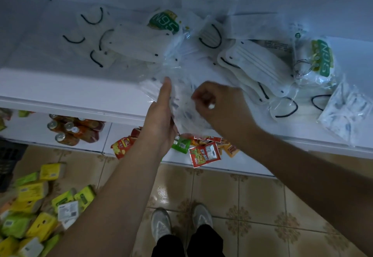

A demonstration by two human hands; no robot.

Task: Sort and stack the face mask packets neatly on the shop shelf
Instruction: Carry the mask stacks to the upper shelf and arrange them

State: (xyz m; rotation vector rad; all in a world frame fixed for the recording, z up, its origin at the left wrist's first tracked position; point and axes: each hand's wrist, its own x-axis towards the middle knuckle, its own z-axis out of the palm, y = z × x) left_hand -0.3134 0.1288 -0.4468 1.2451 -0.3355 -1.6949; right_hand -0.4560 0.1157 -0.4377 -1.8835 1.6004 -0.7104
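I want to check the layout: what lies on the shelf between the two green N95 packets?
In the head view, loose white masks with black ear loops lie between the left N95 packet and the right N95 packet.

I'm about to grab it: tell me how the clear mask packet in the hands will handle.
The mask packet is probably floppy: its film crinkles between the left hand and right hand. Likely light, holding thin masks. Its glossy film may be slippery.
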